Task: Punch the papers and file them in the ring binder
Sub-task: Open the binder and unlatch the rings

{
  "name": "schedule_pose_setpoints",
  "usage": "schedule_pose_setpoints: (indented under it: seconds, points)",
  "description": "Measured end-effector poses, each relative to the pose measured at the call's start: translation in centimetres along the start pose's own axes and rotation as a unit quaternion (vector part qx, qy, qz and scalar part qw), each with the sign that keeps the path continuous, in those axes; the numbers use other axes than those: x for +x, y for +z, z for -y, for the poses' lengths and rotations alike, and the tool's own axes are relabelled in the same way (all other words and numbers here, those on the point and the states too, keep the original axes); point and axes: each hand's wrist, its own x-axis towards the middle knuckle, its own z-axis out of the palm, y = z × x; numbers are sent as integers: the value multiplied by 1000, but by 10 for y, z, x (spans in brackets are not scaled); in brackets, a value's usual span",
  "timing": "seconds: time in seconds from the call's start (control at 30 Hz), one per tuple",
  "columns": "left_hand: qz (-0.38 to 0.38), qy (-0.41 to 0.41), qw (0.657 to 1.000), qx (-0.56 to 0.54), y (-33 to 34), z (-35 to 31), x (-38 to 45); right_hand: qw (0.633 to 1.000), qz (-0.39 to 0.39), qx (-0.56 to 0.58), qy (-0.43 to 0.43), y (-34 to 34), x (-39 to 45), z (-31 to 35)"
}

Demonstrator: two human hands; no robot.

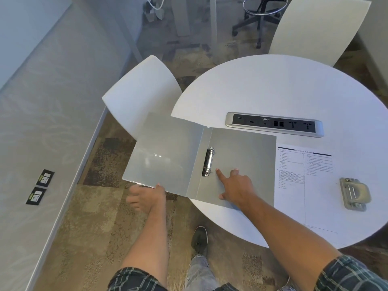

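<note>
Head view, ordered by size. Round white tabletop [273, 85]: it carries every task item. Ring binder [241, 156]: it lies open and flat, its back cover on the tabletop, its front cover [165, 152] overhanging the tabletop's left edge above the carpet, in front of a white chair [138, 91]. Papers [304, 185]: a printed stack lies flat, just right of the binder, with its left edge tucked under or against the back cover; I cannot tell which. Socket strip [275, 124]: it is set into the tabletop beyond the binder. Hole punch [353, 194]: it rests on the right part of the papers, untouched.

My right hand [237, 185] presses flat on the back cover, index finger extended toward the ring mechanism [208, 161]; this grip is open and holds nothing. My left hand [147, 196] is at the near edge of the front cover, fingers spread and blurred; I cannot tell whether that grip has closed on the edge.

Handling judgement: the binder looks like thin, flexible, light plastic, so the unsupported cover will sag and the whole binder can slide. Steady it by the back cover beside the rings. The papers are light, limp and slippery sheet on sheet; square the stack and take it by a long edge. The rings appear closed. No sheet is punched or filed yet.
</note>
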Motion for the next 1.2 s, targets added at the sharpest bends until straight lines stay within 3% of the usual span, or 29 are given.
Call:
schedule_pose_setpoints:
  seconds: [0.07,0.13,0.23,0.33,0.53,0.7,0.93,1.03,1.2]
  points:
    - [-49,165,982,73,7,-2,6,1000,-7,-11,5,-2,-1,1]
    - [-58,348,923,152,15,-7,11,999,-24,-31,12,-3,0,2]
    - [66,461,833,297,26,-20,2,996,-64,-67,12,-2,1,5]
    - [142,443,818,339,36,-31,-14,991,-102,-85,-4,-2,2,7]
    - [298,338,847,282,41,-58,-27,993,-87,-25,-74,-4,5,7]
    - [308,326,862,238,45,-56,-32,993,-74,27,-87,-4,9,7]
    - [195,426,834,291,60,-37,-60,991,-48,67,-102,-3,22,9]
    - [236,462,813,266,61,-39,-62,990,-41,91,-100,0,27,13]
    - [320,442,810,215,60,-40,-46,986,-22,141,-82,-2,30,16]
